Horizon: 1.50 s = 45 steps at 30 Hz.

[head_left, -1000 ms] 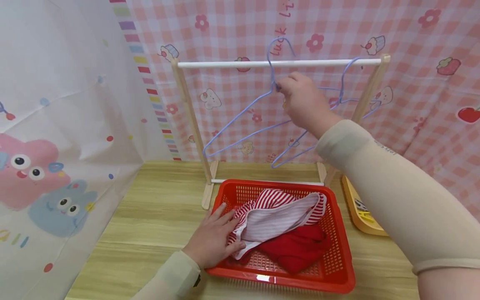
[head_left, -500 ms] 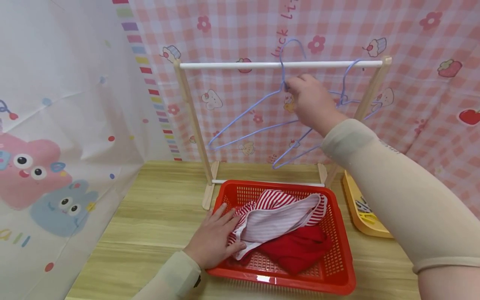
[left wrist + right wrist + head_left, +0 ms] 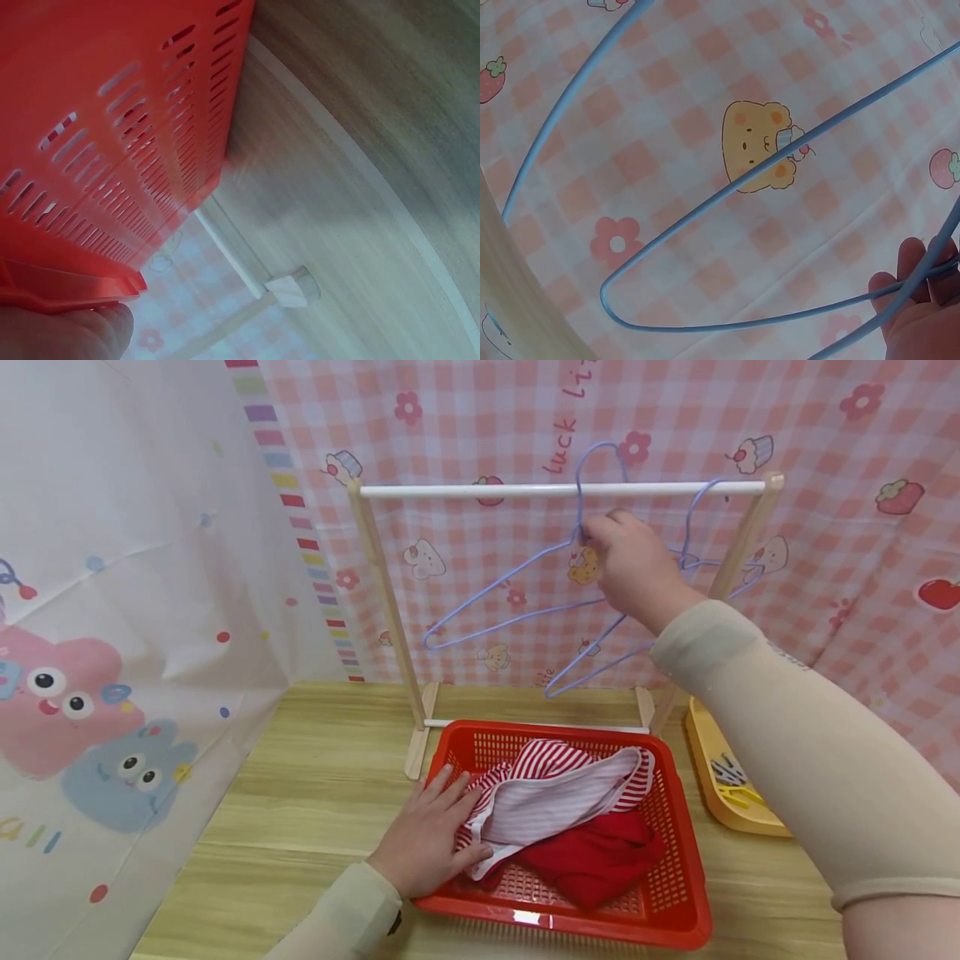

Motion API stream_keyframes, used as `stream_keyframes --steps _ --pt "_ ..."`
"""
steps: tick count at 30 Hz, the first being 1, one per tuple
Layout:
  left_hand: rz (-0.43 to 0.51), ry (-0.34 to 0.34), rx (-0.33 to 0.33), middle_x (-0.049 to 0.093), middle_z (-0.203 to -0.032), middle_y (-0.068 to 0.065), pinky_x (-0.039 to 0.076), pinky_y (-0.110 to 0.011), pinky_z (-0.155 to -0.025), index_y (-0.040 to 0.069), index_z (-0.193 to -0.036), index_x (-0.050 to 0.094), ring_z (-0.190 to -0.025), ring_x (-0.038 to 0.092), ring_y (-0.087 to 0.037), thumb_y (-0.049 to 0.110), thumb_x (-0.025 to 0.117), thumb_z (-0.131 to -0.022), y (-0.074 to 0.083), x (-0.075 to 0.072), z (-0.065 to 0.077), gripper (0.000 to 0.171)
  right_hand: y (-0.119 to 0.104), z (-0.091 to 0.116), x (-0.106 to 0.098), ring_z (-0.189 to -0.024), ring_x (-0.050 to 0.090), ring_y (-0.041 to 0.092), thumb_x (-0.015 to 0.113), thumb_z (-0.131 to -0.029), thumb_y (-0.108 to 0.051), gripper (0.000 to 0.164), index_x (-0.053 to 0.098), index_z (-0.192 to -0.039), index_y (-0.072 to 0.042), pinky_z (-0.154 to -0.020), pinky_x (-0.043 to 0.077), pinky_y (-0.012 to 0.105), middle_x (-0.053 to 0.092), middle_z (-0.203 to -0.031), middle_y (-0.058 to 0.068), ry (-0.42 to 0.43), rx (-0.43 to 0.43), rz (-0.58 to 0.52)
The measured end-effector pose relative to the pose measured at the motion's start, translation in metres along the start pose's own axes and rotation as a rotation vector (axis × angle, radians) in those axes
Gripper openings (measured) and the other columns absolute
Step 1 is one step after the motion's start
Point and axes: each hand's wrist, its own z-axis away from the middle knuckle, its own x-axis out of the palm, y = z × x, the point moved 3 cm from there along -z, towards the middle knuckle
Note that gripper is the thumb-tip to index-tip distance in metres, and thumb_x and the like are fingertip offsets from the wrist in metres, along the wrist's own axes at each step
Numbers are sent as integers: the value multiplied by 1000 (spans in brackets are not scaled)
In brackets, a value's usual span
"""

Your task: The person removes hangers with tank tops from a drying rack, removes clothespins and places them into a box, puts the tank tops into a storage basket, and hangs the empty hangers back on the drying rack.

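In the head view my right hand [image 3: 633,560] pinches the neck of a blue-purple wire hanger [image 3: 498,587]. Its hook rises above the white bar [image 3: 465,491] of a small wooden rack, and the hook's tip reaches down to the bar's level, with a gap under the curve. In the right wrist view the hanger's wire [image 3: 705,199] crosses the picture, fingers at lower right. My left hand [image 3: 423,843] rests with spread fingers over the left rim of a red basket [image 3: 686,860], touching a red-and-white striped garment [image 3: 555,793]. A red garment [image 3: 592,860] lies beside it.
Another blue-purple hanger [image 3: 585,652] hangs on the bar's right part, partly behind my right hand. A yellow tray [image 3: 723,814] with clothespins [image 3: 738,795] stands right of the basket, partly covered by my right arm. Printed cloth [image 3: 450,427] hangs behind the rack.
My right hand has moved the hanger rightward along the bar, and the hook's tip has come down to bar level. My left hand stays in place on the basket.
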Motion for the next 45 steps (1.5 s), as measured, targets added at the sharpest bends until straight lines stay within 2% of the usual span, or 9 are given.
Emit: stream_keyframes --steps 8,17,24,32,39,45 --pt "3 10 2 37 -170 -11 17 -63 -130 15 -159 47 -163 19 -37 65 61 -97 1 -1 0 81 1 3 0 -104 57 39 42 -111 -8 25 65 -119 -1 -92 51 55 63 -115 23 -3 -10 5" --pt "-9 19 15 39 -169 -12 18 -64 -129 14 -159 47 -163 20 -38 64 61 -97 1 -2 -1 81 9 9 4 -121 58 45 43 -112 -12 25 64 -118 -2 -105 49 59 63 -125 24 -25 1 2" --pt "-13 14 14 38 -169 -12 19 -64 -129 13 -159 47 -163 20 -38 64 61 -97 2 -3 -1 81 14 14 7 -115 59 45 44 -111 -12 23 64 -114 -3 -100 49 60 64 -119 23 -20 -14 15" --pt "-11 14 12 38 -169 -13 19 -64 -129 13 -158 48 -162 21 -38 65 60 -98 2 -3 0 81 15 19 10 -118 58 44 40 -114 -16 27 63 -117 -4 -101 49 61 64 -123 22 -96 28 1" --pt "-12 10 6 37 -170 -14 19 -63 -130 13 -158 47 -162 21 -39 65 60 -98 2 -3 0 81 17 20 12 -125 57 46 42 -113 -16 27 66 -115 -4 -110 46 60 66 -128 23 -66 -27 7" --pt "-18 12 1 36 -170 -13 18 -61 -131 13 -159 47 -163 20 -38 66 60 -97 2 -2 -1 82 18 21 12 -125 59 46 43 -113 -15 27 68 -117 -3 -109 47 59 68 -127 22 -49 -35 8"
